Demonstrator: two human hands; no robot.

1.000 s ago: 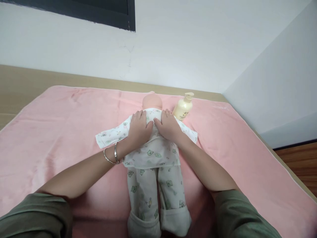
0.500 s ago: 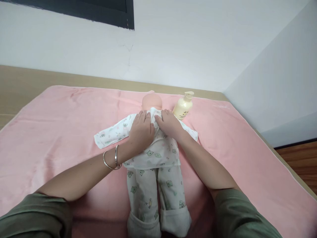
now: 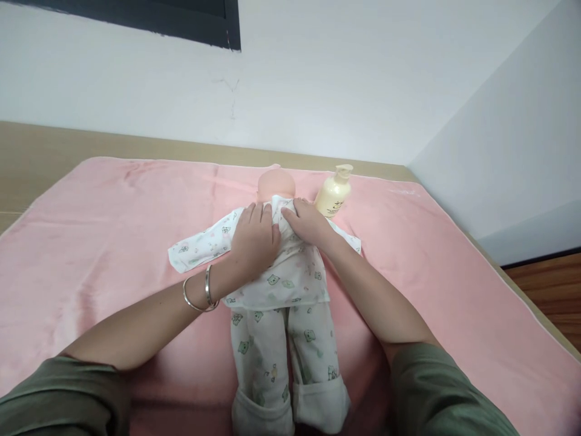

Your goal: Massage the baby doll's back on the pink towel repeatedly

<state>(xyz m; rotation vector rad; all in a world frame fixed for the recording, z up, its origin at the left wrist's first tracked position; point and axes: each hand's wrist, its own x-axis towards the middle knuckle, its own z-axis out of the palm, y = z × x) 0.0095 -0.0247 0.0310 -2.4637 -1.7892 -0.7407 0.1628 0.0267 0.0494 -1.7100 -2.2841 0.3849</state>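
A baby doll (image 3: 276, 183) lies on a pink sheet, its bald head pointing away from me. It wears a white printed top (image 3: 295, 272) and matching trousers (image 3: 263, 351) with turned-up cuffs. Flat on the upper left part of the top rests my left hand (image 3: 256, 239), fingers stretched out, with silver bangles at the wrist. My right hand (image 3: 308, 223) lies on the doll's upper right side, its fingers extended and thumb apart. The doll's left-side sleeve (image 3: 200, 248) spreads out past my left hand; the other sleeve (image 3: 348, 238) is partly covered by my right arm.
A pale yellow pump bottle (image 3: 333, 192) stands just beyond my right hand, beside the doll's head. The pink sheet (image 3: 431, 290) covers a wooden surface (image 3: 40, 145) that meets a white wall (image 3: 318, 79). A dark frame (image 3: 195, 30) is on the wall at upper left.
The whole view has shifted slightly, so things sit a little further left. Both hands stay on the doll's top with almost no visible movement.
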